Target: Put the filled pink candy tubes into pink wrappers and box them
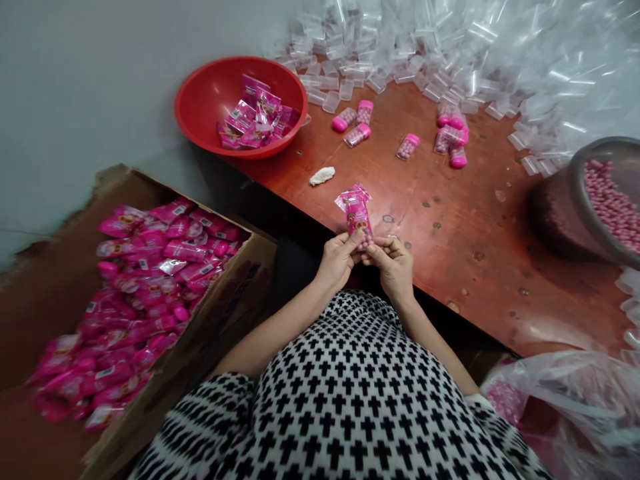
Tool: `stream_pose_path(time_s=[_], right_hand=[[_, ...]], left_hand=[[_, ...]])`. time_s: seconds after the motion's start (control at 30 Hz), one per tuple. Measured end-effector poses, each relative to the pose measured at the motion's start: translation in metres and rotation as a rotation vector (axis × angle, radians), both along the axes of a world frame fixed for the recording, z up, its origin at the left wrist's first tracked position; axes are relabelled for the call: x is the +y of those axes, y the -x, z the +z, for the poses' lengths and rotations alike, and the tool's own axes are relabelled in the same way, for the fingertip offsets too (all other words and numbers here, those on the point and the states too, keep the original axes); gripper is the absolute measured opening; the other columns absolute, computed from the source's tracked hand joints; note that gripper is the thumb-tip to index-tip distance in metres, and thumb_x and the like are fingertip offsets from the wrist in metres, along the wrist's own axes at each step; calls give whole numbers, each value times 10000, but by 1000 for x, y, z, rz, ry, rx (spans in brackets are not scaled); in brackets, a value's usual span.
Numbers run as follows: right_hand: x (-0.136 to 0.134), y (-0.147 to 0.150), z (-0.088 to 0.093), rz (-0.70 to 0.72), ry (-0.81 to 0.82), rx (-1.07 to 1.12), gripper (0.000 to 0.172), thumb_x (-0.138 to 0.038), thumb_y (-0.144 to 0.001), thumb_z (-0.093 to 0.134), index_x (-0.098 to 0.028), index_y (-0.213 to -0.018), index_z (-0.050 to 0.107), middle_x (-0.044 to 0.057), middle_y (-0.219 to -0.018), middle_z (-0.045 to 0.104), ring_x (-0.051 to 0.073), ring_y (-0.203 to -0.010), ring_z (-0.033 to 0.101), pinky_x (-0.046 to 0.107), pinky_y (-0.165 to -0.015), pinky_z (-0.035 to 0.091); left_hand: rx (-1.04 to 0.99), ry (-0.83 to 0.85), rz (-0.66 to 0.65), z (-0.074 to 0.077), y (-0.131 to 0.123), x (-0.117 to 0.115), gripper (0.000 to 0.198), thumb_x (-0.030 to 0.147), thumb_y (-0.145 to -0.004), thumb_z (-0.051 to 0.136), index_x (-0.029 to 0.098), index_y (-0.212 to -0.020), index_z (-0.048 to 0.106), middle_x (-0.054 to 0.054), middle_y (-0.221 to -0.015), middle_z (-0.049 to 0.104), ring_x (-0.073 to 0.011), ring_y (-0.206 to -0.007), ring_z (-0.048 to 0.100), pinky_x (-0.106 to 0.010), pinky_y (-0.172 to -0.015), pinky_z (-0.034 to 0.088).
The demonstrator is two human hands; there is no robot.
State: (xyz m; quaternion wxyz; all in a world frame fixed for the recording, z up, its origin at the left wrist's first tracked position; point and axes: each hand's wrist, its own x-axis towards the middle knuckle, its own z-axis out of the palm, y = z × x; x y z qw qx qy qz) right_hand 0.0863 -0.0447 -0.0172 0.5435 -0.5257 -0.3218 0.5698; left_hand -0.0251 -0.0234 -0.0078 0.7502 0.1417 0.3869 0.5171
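Both hands meet at the table's front edge around a pink candy packet [357, 217], its clear crimped end pointing away from me. Small pink balls show at its near end. My left hand [341, 259] pinches it from the left, thumb on top. From the right, my right hand [393, 263] grips the near end between thumb and fingers. The fingertips hide part of that end. Beyond the packet, a small jar of pink balls with a pink cap [408, 147] lies on its side, with several similar jars near it.
A red bowl [193, 110] holds pink sachets at the back left. Left of me, a cardboard box [263, 257] contains many pink packets. Clear plastic tubes [450, 60] pile across the reddish table [470, 220]. A bucket of pink balls [560, 207] and a plastic bag [575, 380] are at right.
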Motion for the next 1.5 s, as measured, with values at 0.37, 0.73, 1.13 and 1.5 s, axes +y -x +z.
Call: stream_pose_path(time_s=[0.37,0.73,1.13,1.5], right_hand=[[17,11,5,113,-34,4,286,-356,-656,782,-201,-789,582,-42,-629,663,110,-526,635,229,-505,542],[18,-2,1,146,-45,-63,263,-415,-748,712,-188,-784,583,-20,-668,664,85,-507,608,200,-474,499],[43,-19,4,44,-81,-209,337,-492,-739,694,-213,-893,585,1,-815,667,114,-651,629,241,-579,515],[92,-19,12,81,-127,-96,465,-339,-619,775,-205,-998,543,-104,-576,528,81,-524,495,217,-550,402]], left_hand=[[59,-137,284,15,48,-15,364,493,-691,749,180,-864,681,-63,-961,729,-184,-876,683,-299,-786,547],[881,-571,140,-20,46,41,379,406,-747,722,236,-1083,690,-84,-1273,630,-255,-1287,496,-424,-1130,303],[1592,-934,48,-53,30,71,259,338,-885,567,247,-1086,702,-72,-1330,583,-260,-1302,482,-498,-1135,286],[661,-382,36,-9,13,48,458,462,-670,770,171,-1020,714,-92,-1030,722,-244,-974,675,-396,-933,521]])
